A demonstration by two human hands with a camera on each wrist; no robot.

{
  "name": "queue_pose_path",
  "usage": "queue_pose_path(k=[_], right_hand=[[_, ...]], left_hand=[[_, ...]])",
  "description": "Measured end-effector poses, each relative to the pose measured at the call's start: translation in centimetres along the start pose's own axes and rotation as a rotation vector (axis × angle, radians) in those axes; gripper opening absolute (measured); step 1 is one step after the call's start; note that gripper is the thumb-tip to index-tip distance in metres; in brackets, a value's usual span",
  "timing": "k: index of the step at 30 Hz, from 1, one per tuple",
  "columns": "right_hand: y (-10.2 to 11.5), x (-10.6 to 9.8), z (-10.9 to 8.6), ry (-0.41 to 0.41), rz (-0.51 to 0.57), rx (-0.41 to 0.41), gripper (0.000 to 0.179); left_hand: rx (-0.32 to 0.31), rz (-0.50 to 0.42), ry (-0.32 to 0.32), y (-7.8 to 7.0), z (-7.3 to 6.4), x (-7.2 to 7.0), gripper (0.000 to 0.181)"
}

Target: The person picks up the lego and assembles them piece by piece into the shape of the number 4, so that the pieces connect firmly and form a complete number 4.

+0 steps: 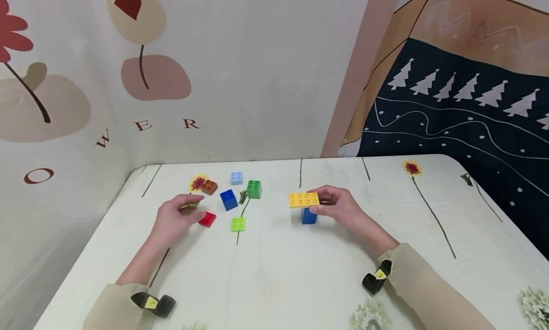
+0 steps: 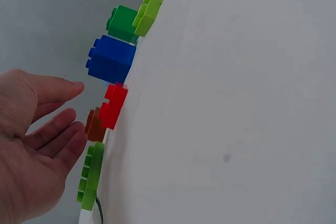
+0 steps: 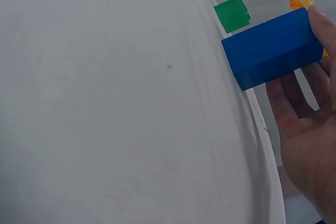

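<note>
Yellow plate (image 1: 303, 200) is topping the blue stack (image 1: 308, 216), right hand (image 1: 340, 204) gripping their join — a snug fit probably needing level pressing — while left hand (image 1: 172, 219) is hovering empty, thumb apart, near the red brick (image 1: 208, 219).

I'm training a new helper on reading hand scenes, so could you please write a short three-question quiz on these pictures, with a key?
1. Multiple choice: which colour of brick does the right hand hold above the blue stack?
A) red
B) yellow
C) brown

2. True or false: the left hand is gripping the dark green brick.

3. Short answer: in the head view, which loose brick lies farthest back on the table?

Key:
1. B, the yellow brick.
2. False; that hand holds nothing.
3. The light blue brick.
</note>
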State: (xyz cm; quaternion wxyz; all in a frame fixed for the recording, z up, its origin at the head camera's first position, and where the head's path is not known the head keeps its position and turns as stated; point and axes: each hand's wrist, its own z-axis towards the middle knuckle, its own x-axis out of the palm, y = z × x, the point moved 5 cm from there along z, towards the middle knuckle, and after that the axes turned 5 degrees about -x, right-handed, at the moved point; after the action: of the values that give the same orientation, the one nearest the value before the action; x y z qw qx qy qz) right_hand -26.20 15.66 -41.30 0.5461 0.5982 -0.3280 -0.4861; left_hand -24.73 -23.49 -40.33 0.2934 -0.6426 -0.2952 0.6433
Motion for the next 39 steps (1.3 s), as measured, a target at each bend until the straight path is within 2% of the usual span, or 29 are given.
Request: queue_pose_path(k=[5,12,16,21,27,36,39], right_hand=[[0.2,0.0,0.0,-0.002,0.006,0.007,0.046],[0.2,0.0,-0.1,0.0,0.008,0.006,0.047],[0.1,-0.1,-0.1,-0.002,0.004,0.005,0.047],[0.0,0.0,0.0,0.001,0.005,0.009,0.047],[0.0,0.0,-0.1,0.008,0.015,0.01,0.047],[-0.1,0.0,0.0,0.008,0.006,0.01,0.047],[-0.1,0.0,0.0,0.009,0.01,0.011,0.048]], left_hand=[[0.003,0.009,-0.041,0.4,0.2,-0.6,0.039],[0.014,0.012,-0.141,0.2,-0.4,-1.6,0.037],[0.022,0.008,-0.183,0.6,-0.3,-2.1,0.036],[-0.034,-0.005,-0.215,1.4,0.0,-2.8,0.036],[-0.092,0.012,-0.196,2.2,0.2,-3.0,0.04],[-0.122,0.036,-0.122,3.1,0.4,-2.4,0.048],[-0.112,0.062,-0.095,3.2,0.5,-2.2,0.052]])
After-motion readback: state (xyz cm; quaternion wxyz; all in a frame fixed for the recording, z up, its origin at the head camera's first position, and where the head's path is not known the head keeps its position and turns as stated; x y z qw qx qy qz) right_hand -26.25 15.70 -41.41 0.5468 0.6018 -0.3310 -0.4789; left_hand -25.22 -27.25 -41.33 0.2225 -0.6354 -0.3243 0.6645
